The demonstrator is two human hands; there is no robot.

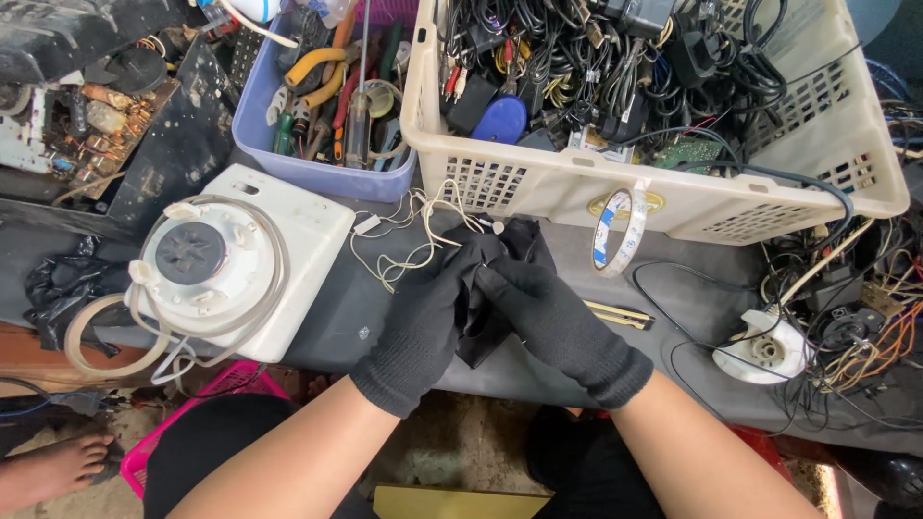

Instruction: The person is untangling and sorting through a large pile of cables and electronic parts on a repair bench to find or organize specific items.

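Two gloved hands meet at the middle of the frame, both in black knit gloves, bare forearms rising from the lower edge. Between them sits a small black object (pixel 500 252) from which thin pale wires (pixel 409 240) loop off toward the upper left; glove and object are so alike in colour that its exact shape cannot be told. The left hand (pixel 423 322) curls in from the lower left, fingers folded over the object's near side; the right hand (pixel 548 317) comes in from the lower right, fingertips pressed against the same piece. Both are closed on it, knuckles up, wrists angled inward.

By the look of it, the object is light and rigid enough to be pinched, while the wires are thin, limp and likely easy to snag or tear at their joints. A hold on the body itself, not on the wires, seems safest; knit gloves probably dull the feel of such fine leads.

Around the hands on the dark counter (pixel 356 308): a white appliance base (pixel 231 264) at left, a blue tool tray (pixel 317 173) at upper left, a cream basket (pixel 577 192) full of cables across the top, a tape roll (pixel 617 229) hanging off its front wall, and a white round part (pixel 764 348) at right.
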